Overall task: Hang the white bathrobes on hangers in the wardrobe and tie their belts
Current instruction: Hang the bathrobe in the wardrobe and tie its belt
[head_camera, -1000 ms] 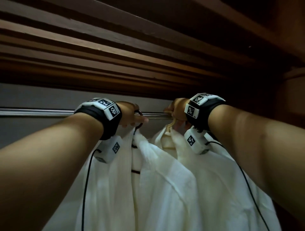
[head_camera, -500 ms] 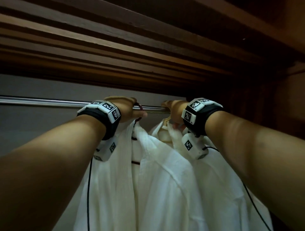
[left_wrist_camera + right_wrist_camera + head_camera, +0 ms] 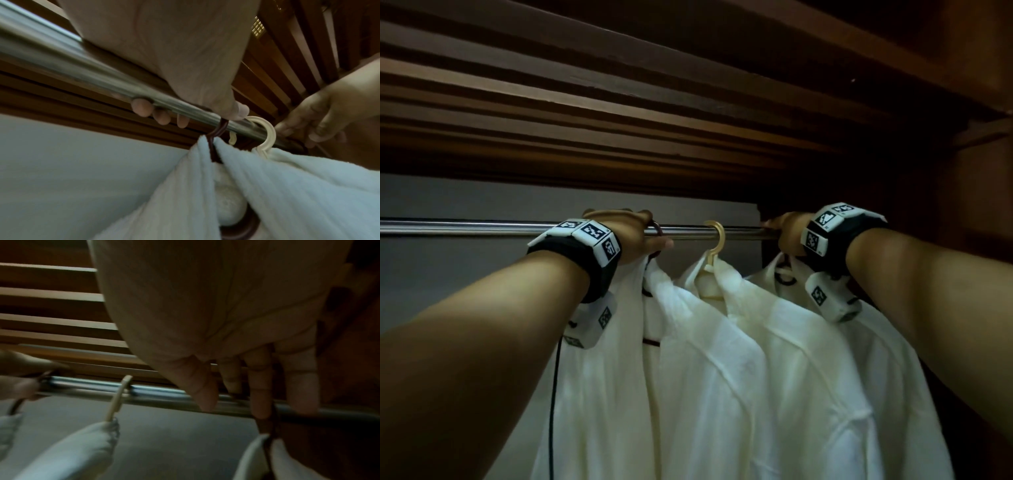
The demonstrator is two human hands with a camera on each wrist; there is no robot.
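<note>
Left hand (image 3: 633,236) curled over rail (image 3: 482,226) by dark hook (image 3: 218,131); right hand (image 3: 787,233) at 3 o'clock, seemingly gripping another — hangers should be slid evenly apart

Long horizontal silver metal rail (image 3: 482,228) under dark wooden slats (image 3: 619,102). Left hand (image 3: 633,236) grips the rail at a dark brown hanger hook (image 3: 658,230). Cream plastic hanger hook (image 3: 717,240) hangs mid-rail. Right hand (image 3: 787,233) curls over the rail's right end. White bathrobes (image 3: 722,377) hang below.

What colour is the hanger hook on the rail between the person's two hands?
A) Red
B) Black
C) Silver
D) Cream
D: the cream hanger hook sits on the rail between the left hand and right hand.
</note>
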